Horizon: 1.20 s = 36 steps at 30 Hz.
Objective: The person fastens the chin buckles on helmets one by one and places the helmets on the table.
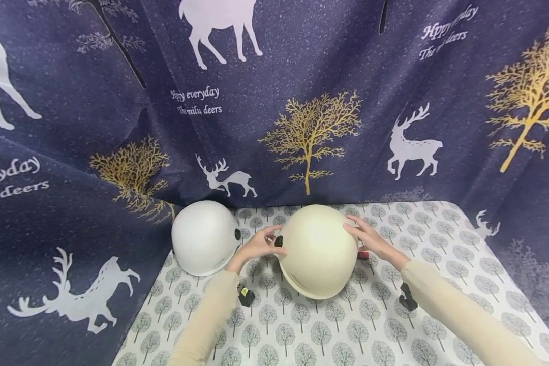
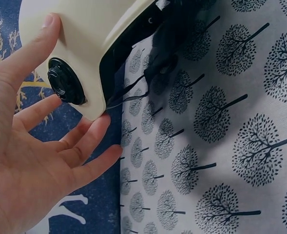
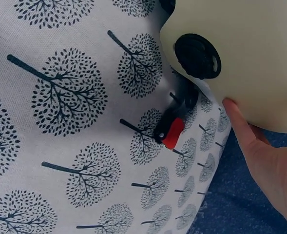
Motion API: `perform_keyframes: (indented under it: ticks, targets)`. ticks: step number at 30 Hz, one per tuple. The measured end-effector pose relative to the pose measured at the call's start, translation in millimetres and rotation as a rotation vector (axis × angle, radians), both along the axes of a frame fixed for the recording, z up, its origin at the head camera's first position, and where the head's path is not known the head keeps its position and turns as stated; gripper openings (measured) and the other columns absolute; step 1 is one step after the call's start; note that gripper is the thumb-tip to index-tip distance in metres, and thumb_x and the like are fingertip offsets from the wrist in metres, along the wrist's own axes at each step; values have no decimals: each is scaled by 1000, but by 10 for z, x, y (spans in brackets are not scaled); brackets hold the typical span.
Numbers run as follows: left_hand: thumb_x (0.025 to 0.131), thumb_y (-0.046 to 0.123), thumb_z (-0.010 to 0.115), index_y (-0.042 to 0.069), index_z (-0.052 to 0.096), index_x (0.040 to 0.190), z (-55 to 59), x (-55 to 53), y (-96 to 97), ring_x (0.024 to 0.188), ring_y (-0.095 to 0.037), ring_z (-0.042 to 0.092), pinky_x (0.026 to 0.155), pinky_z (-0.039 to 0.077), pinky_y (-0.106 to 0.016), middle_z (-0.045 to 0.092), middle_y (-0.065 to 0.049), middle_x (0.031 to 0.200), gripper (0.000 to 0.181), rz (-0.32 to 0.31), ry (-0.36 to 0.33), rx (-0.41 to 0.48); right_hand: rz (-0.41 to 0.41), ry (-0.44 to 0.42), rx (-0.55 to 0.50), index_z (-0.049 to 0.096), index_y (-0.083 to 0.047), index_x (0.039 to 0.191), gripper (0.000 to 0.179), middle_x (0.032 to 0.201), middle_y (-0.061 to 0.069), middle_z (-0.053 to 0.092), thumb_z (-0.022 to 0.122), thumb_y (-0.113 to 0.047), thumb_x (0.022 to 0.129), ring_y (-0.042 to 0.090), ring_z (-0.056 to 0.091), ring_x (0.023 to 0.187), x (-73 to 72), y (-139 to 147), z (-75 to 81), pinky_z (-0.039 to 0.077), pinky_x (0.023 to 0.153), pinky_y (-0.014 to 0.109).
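Observation:
A cream helmet (image 1: 320, 254) is held between both hands over the tree-print cloth. My left hand (image 1: 258, 245) grips its left edge, thumb on the outer shell and fingers at the lower rim, around a black round side fitting (image 2: 65, 82). On the opposite side my right hand (image 1: 370, 238) holds the shell with spread fingers; some of them are hidden behind it in the right wrist view. A second black fitting (image 3: 198, 56) shows there. Below it, a black strap ends in a red-and-black buckle (image 3: 173, 132) near the cloth. Dark straps (image 2: 133, 92) hang under the rim.
To the left stands a white helmet (image 1: 204, 236), close to my left forearm. The table (image 1: 320, 335) carries a white cloth printed with grey trees. A dark blue curtain (image 1: 274, 147) with deer and trees rises behind the table and along its sides.

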<state>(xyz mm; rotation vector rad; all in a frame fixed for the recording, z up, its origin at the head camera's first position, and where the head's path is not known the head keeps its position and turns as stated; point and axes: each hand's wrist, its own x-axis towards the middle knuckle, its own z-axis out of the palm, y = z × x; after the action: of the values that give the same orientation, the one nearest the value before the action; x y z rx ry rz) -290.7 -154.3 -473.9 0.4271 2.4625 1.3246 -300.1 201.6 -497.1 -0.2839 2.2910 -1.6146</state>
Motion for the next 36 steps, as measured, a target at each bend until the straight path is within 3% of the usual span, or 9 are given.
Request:
perform_keyframes:
  ticks: [10, 17, 29, 36]
  targets:
    - [76, 24, 84, 17, 47, 145, 96, -9, -8, 94, -18, 57, 79, 51, -27, 57, -12, 112, 79, 61, 12, -14, 29, 10, -33, 15, -13, 157, 67, 152, 34, 27, 43, -40, 102, 56, 38, 134, -33, -21, 35, 56, 87, 55]
    - [77, 23, 83, 15, 48, 145, 157, -16, -20, 95, -19, 55, 78, 48, -25, 58, -16, 119, 77, 48, 41, -14, 32, 29, -29, 17, -13, 156, 66, 150, 35, 31, 45, -38, 102, 55, 41, 132, -15, -37, 74, 57, 85, 52]
    - [76, 24, 83, 12, 52, 141, 294, -23, 27, 96, -19, 53, 76, 47, -25, 60, -14, 113, 73, 50, 91, 0, 45, 26, -23, 15, -13, 157, 69, 152, 35, 27, 47, -38, 101, 55, 38, 134, -35, -34, 128, 57, 86, 52]
    - [77, 24, 82, 12, 52, 141, 323, -52, 59, 80, -15, 46, 66, 43, -23, 54, -6, 95, 71, 36, 110, 22, 40, 36, -25, 16, -11, 156, 68, 152, 37, 24, 47, -37, 101, 56, 34, 136, -45, -38, 137, 56, 88, 54]
